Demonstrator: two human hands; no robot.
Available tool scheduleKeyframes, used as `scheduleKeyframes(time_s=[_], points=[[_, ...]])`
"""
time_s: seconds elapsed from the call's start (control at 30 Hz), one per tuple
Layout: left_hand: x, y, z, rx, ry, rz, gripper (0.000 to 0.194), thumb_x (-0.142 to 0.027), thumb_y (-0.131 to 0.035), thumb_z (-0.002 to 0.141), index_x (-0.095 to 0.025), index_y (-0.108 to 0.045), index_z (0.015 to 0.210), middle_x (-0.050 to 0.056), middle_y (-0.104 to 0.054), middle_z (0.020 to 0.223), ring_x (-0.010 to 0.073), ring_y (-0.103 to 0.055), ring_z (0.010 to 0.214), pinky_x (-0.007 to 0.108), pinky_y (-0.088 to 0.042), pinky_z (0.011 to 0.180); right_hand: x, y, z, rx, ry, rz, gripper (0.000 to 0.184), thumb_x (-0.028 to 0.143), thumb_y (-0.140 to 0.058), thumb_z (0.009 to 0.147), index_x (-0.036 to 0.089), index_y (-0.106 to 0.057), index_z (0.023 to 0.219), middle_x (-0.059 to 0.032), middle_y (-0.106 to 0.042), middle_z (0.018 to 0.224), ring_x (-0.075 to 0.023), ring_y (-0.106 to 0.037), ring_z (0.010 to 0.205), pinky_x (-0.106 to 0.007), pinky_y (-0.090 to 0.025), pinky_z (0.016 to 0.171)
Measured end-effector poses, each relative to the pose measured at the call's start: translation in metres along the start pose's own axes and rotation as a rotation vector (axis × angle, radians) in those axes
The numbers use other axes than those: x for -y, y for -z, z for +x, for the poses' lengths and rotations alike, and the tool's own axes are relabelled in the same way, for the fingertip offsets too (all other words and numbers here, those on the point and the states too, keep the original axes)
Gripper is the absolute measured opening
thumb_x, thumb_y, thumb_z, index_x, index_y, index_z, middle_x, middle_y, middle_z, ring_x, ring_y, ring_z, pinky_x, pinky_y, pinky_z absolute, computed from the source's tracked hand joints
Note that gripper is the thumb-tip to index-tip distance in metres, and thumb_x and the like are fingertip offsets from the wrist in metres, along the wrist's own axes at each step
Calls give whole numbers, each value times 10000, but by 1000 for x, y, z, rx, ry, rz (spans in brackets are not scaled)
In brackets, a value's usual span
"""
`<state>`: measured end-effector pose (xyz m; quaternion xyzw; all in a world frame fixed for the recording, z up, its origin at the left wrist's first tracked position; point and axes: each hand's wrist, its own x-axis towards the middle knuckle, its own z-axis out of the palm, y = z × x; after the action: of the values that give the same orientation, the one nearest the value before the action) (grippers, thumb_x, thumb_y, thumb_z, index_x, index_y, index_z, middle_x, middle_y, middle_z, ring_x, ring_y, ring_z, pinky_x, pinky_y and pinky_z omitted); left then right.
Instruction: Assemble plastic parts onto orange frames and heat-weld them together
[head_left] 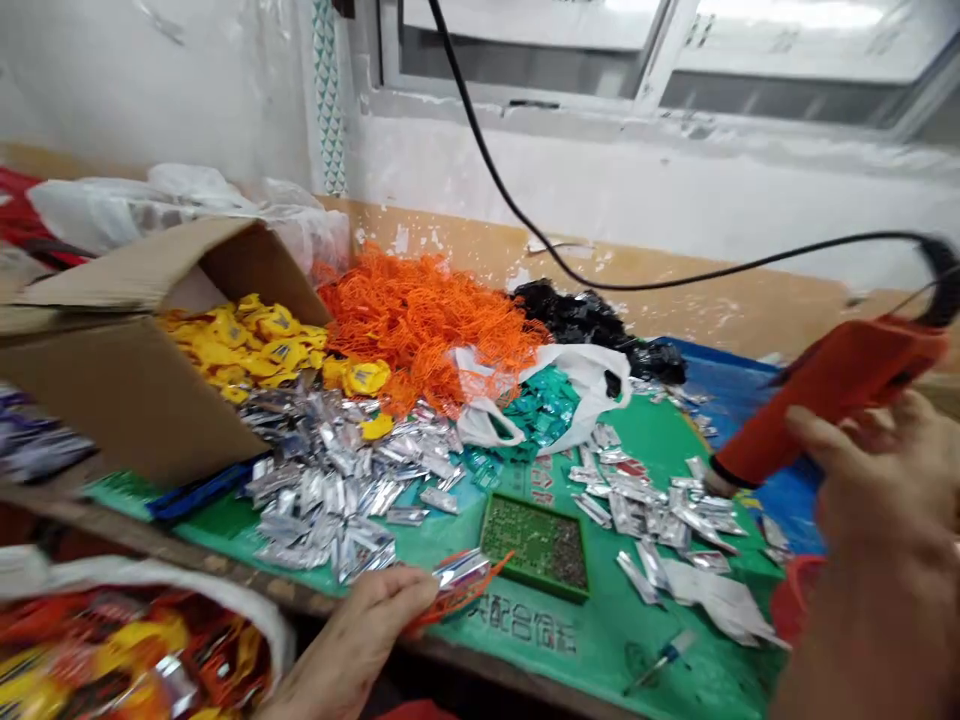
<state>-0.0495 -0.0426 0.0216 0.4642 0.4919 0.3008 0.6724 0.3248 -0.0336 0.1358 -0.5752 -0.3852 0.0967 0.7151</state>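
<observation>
My left hand (367, 625) lies at the near table edge, its fingers closed on a small silver foil packet (459, 572) with an orange mesh strand (457, 600). My right hand (885, 470) is raised at the right and wraps the grip of an orange corded tool (825, 390), whose tip points down-left over scattered foil packets (660, 505). A small green tray (536, 545) of tiny dark parts sits between the two hands on the green mat (600, 620).
A heap of silver packets (337, 480), an orange mesh pile (420, 320), an open cardboard box (142, 390) with yellow pieces (247, 345), a white bag of teal packets (555, 400) and black plastic (592, 320) crowd the table. The tool's black cable (525, 225) hangs overhead.
</observation>
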Motion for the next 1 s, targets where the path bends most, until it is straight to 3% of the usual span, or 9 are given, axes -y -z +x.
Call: scheduleKeyframes(time_s=[0.1,0.17,0.3,0.43,0.6,0.73,0.83,0.9,1.0], points=[[-1,-3,-1,7,24,-29,389,-531,-646,683,-145,-648,640,-14,-531,600,147,-397,643,272,-293,629,-4,-32,12,198,-245,89,156,273,-745,697,250,-650,819,-57,-704,905,-210,-676,776,-350,-483,640],[1,-4,-2,11,13,-54,402,-534,-646,679,-136,-645,621,-9,-529,591,142,-393,630,270,-290,618,-8,-55,6,317,-337,158,165,245,-749,691,256,-661,830,-40,-715,832,-191,-672,703,-366,-498,673],[8,-3,-2,-18,6,-81,408,-531,-659,656,-123,-678,647,4,-554,598,144,-403,632,269,-289,611,-12,-92,-34,410,-328,269,290,186,-787,624,227,-663,883,5,-677,674,-158,-644,589,-335,-502,605],[10,-4,-1,-35,31,-71,404,-532,-651,654,-129,-674,659,0,-551,604,148,-416,639,277,-300,625,-4,-118,-87,398,-254,315,489,236,-828,570,193,-616,1009,16,-652,621,-171,-612,522,-325,-492,509],[3,-5,-2,-85,51,-1,360,-502,-611,669,-149,-625,601,-22,-479,565,145,-379,621,284,-258,618,17,-126,-131,341,-252,361,505,194,-801,622,191,-589,1081,24,-627,640,-156,-603,522,-308,-504,513],[-2,-8,-2,-91,32,14,323,-470,-596,676,-170,-591,558,-43,-423,544,130,-330,597,280,-224,604,34,-122,-146,329,-246,447,150,195,-717,709,197,-607,812,14,-591,674,-147,-595,570,-321,-521,562],[-2,-9,-1,-82,28,24,325,-470,-595,676,-175,-567,542,-53,-380,534,122,-292,584,277,-200,589,40,-124,-153,421,-259,490,111,229,-650,759,190,-574,687,4,-552,689,-156,-597,605,-352,-533,589],[-1,-10,0,-78,37,45,335,-479,-582,684,-170,-570,557,-53,-362,534,122,-279,581,278,-181,576,41,-128,-157,465,-240,525,50,199,-636,761,212,-588,769,15,-554,684,-153,-592,607,-356,-533,600],[2,-10,0,-59,40,79,351,-491,-556,710,-159,-586,599,-49,-351,544,122,-269,578,278,-179,568,40,-135,-162,480,-214,573,217,143,-630,751,248,-587,937,28,-581,678,-148,-585,591,-348,-523,599]])
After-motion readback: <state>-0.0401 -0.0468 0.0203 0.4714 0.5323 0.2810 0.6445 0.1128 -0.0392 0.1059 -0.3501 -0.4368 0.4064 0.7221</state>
